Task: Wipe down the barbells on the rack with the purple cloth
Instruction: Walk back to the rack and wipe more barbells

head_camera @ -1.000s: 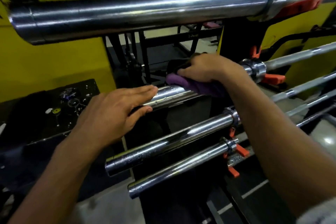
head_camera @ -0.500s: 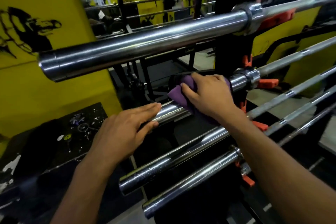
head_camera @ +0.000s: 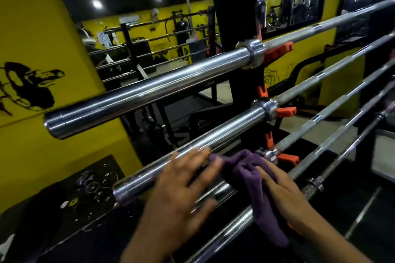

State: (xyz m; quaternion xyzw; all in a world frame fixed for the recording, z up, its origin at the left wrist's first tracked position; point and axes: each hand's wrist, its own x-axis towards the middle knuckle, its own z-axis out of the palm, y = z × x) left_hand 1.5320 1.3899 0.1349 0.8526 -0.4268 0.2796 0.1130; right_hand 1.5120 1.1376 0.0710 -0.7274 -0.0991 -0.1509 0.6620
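Observation:
Several chrome barbells lie across a black rack (head_camera: 224, 17) with orange pegs. The thick sleeve of one barbell (head_camera: 149, 92) runs across the middle, and a second barbell (head_camera: 213, 136) lies below it. My right hand (head_camera: 284, 196) holds the purple cloth (head_camera: 250, 175) on the sleeve of the barbell under that, just left of its collar (head_camera: 269, 155). One end of the cloth hangs down over a lower barbell (head_camera: 224, 230). My left hand (head_camera: 181, 188) is blurred, with its fingers stretched out over the same sleeve and its fingertips at the cloth's left edge.
A yellow wall with a black figure painted on it (head_camera: 32, 92) stands at the left. Below it sits a black paint-spattered box (head_camera: 85, 188). The thin barbell shafts (head_camera: 342, 96) run off to the right. More racks and machines stand in the background.
Both hands and the cloth have dropped from the second sleeve to the one below it. My view has tilted up and now shows more of the gym.

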